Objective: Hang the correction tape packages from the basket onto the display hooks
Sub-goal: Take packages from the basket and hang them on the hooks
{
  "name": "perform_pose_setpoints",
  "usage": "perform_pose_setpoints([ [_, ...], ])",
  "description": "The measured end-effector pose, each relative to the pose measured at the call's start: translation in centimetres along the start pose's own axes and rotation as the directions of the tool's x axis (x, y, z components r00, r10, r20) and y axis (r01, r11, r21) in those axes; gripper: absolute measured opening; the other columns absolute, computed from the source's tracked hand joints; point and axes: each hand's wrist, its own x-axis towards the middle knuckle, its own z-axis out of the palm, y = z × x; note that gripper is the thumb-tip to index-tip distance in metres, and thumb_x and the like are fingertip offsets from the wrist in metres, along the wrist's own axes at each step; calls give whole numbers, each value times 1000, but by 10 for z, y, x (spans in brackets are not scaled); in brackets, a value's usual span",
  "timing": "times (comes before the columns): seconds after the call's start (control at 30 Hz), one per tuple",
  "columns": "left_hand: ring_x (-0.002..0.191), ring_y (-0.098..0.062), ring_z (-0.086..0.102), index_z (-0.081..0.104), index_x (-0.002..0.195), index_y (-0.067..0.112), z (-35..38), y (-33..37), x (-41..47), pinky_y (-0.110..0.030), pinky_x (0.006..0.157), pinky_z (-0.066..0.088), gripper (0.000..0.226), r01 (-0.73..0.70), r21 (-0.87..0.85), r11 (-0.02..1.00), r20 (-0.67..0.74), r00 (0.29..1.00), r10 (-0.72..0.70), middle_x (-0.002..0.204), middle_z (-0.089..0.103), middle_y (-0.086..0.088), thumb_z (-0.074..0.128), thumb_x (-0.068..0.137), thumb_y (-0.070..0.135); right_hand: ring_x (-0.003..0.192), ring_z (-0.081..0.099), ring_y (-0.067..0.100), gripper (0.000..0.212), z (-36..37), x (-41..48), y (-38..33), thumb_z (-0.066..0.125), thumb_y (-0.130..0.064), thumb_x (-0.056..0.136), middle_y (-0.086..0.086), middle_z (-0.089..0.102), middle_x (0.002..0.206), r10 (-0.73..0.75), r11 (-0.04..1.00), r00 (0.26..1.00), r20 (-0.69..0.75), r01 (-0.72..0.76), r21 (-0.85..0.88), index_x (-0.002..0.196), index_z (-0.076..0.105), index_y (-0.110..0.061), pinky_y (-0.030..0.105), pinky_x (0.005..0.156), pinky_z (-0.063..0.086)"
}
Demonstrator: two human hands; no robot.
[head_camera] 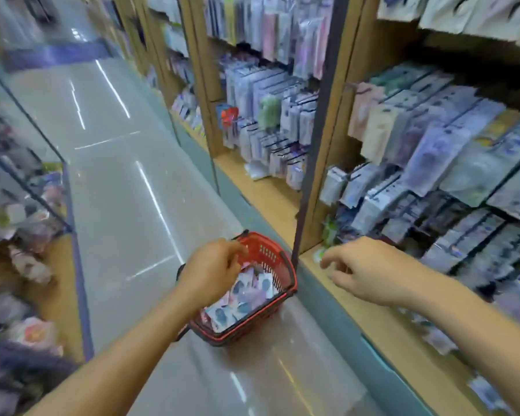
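Lower centre: correction tape packages heaped in red basket on floor. Left hand over them, fingers curled down, grip indiscernible; right hand loosely apart, empty, beside shelf. Probably light, stiff, slick; best pinched at top edge.

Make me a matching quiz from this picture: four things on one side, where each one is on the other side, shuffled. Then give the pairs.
1. left hand
2. right hand
3. red basket
4. correction tape packages

A. on the floor
B. inside the basket
C. above the wooden shelf ledge
D. reaching down into the basket

Pairs: 1-D, 2-C, 3-A, 4-B
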Motion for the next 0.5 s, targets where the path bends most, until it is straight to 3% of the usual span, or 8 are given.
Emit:
perform_pose_setpoints([
  [0.23, 101, -27, 66, 70, 114, 23, 66, -138, -30, -33, 85, 51, 38, 321, 46, 946, 201, 925, -324, 113, 71, -4, 53, 84, 8, 105, 62, 30, 28, 130, 125, -40, 50, -22, 86, 8, 68, 108, -18, 998, 970, 242, 2, 67, 110, 66, -21, 41, 84, 52],
  [0.4, 105, -31, 63, 68, 117, 20, 129, -202, -16, -34, 84, 50, 38, 444, 61, 894, 285, 850, -442, 115, 67, -10, 53, 86, 4, 120, 57, 32, 42, 212, 203, -26, 51, -20, 88, 9, 58, 133, -6, 988, 947, 322, -43, 146, 129, 58, -24, 43, 94, 50],
  [0.5, 109, -32, 61, 67, 121, 19, 169, -234, 12, -34, 87, 47, 40, 518, 69, 853, 313, 800, -511, 118, 63, -12, 51, 87, 4, 122, 54, 34, 44, 260, 256, -10, 55, -25, 89, 12, 56, 130, 37, 981, 927, 374, -105, 162, 133, 54, -20, 40, 95, 48],
])
